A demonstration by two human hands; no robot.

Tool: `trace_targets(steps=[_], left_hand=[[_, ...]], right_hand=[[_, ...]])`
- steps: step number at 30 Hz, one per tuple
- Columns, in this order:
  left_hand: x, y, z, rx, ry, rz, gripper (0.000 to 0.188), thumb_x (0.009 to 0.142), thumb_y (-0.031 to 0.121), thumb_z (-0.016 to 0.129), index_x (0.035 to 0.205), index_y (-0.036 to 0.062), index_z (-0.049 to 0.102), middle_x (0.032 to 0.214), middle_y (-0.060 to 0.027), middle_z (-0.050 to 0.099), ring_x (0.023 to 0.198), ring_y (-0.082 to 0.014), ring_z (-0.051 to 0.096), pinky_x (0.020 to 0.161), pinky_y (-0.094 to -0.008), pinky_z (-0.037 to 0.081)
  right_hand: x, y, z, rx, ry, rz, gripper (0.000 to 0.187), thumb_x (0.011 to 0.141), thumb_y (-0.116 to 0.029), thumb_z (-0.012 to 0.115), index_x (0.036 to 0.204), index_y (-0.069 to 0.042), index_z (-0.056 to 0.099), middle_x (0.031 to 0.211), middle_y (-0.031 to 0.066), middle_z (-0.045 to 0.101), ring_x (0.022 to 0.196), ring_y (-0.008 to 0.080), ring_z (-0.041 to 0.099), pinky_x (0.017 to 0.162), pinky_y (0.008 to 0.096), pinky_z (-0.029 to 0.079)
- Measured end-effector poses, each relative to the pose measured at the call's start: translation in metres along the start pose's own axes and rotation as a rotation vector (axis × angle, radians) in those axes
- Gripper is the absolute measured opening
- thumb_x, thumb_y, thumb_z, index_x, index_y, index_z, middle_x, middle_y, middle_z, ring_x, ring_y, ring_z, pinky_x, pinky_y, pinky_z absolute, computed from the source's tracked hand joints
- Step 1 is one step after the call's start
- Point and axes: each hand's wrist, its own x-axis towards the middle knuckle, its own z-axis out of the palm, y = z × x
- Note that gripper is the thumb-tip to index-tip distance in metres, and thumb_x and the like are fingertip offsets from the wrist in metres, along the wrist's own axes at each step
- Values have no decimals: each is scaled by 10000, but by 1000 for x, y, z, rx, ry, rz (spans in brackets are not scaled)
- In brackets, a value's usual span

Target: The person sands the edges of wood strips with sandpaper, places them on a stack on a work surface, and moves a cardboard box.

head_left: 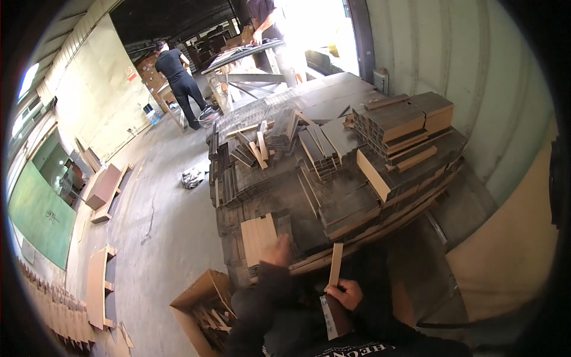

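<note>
My right hand (348, 294) is closed around a narrow, light wooden strip (336, 265), held upright close to my body. Below that hand hangs a dark brown piece with a white label (328, 318); whether it is one with the strip I cannot tell. My left hand (278, 251) is at the right edge of a small group of pale wooden boards (257, 235) on the near left corner of the stack. Its fingers look stretched out, though somewhat blurred, with no held thing showing. Dark boards (291, 205) lie in layers under and beyond the pale ones.
A carton (205, 285) of wood offcuts stands at the lower left. Bundled strips (395, 122) are piled at the stack's far right, near a pale corrugated wall (452, 59). Brown panels (98, 285) lie on the left floor. Two people work at the back, one by a workbench (244, 56).
</note>
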Motion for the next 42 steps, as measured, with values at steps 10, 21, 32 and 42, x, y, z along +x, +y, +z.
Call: trace_targets(steps=[10,21,32,42], left_hand=[[120,-39,-87,-154,-621,109,182,767,162,555,885,34,608,766,-141,617,737,-280,599,651,-351,476],[141,-119,72,211,-633,79,217,716,156,570,899,45,610,878,-167,607,816,-325,590,664,-399,481],[-17,3,17,39,-108,21,646,673,307,682,1219,72,432,1255,-160,409,1213,-319,338,996,-528,231],[-11,-8,55,127,-65,-95,528,835,343,513,1279,91,380,1313,-89,386,1252,-296,292,1038,-504,134]], right_hand=[[9,-14,-2,-16,38,-69,246,796,-267,612,878,-38,649,773,94,640,689,162,600,623,290,465],[-14,-32,-11,30,69,2,218,807,-230,596,830,-15,626,773,46,621,742,124,568,695,268,439],[-2,-14,-6,12,4,-8,226,806,-233,589,845,-15,635,760,71,633,693,145,586,636,277,455],[12,-34,12,-122,-125,-18,258,838,-246,525,844,-10,631,737,77,625,672,146,580,634,269,453]])
